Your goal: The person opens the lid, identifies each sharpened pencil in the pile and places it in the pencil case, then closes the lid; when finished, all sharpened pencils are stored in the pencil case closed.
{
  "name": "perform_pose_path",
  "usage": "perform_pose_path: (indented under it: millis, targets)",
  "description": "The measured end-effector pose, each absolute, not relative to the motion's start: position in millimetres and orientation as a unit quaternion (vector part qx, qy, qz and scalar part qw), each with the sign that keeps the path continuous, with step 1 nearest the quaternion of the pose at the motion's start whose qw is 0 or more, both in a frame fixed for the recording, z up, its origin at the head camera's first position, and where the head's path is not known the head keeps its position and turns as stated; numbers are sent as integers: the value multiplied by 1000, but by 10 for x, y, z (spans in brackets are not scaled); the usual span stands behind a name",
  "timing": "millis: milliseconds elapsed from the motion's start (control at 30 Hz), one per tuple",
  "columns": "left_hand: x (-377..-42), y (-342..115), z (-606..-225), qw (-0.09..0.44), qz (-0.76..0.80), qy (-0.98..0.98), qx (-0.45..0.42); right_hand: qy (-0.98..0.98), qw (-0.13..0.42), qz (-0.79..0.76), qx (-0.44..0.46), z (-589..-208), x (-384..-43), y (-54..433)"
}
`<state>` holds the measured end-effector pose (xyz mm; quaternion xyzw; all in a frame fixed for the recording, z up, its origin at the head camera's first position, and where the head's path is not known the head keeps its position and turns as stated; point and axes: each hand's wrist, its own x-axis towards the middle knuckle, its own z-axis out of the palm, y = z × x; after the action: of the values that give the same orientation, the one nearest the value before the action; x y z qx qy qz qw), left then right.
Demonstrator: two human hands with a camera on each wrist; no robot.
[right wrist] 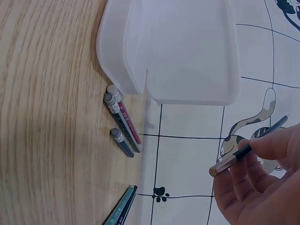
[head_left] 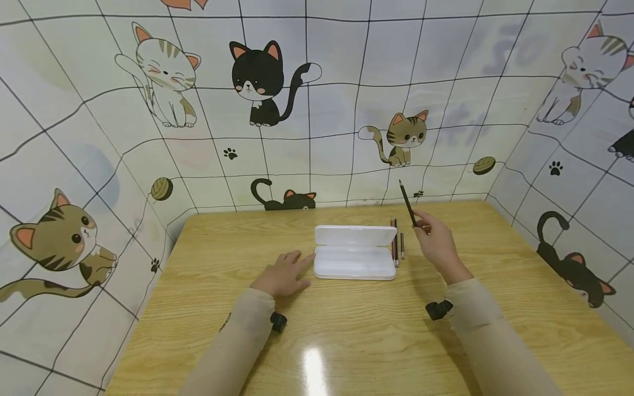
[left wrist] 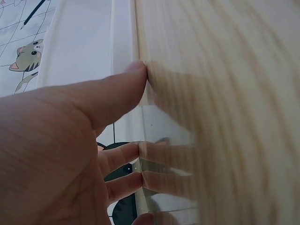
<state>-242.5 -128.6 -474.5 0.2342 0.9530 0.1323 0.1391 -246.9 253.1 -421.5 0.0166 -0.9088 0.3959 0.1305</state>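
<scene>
- The right hand point(head_left: 436, 239) pinches a slender dark pencil point(head_left: 408, 203) between thumb and fingertips, its other fingers loosely bent.
- That pencil is raised clear of the pale wood-grain table point(head_left: 346, 330); its sharpened tip slants up and away from the fingers, and its blunt end juts out beside the thumb.
- The left hand point(head_left: 283, 273) holds nothing, its fingers spread just left of the case; whether the index fingertip touches it, I cannot tell.
- The white plastic rectangular pencil case point(head_left: 355, 276) lies open between the hands, its lid tilted back.
- By its right end lie a red pencil point(right wrist: 130, 122), a long dark pencil point(right wrist: 124, 125) and a short dark pencil point(right wrist: 123, 144).
</scene>
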Motion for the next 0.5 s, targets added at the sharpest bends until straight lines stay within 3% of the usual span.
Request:
perform_pose_path:
  millis: [500]
  targets:
    - [-2411,-1296,-4726,130,140,951,242,-908,183,375,38,-4165,-2450,2418]
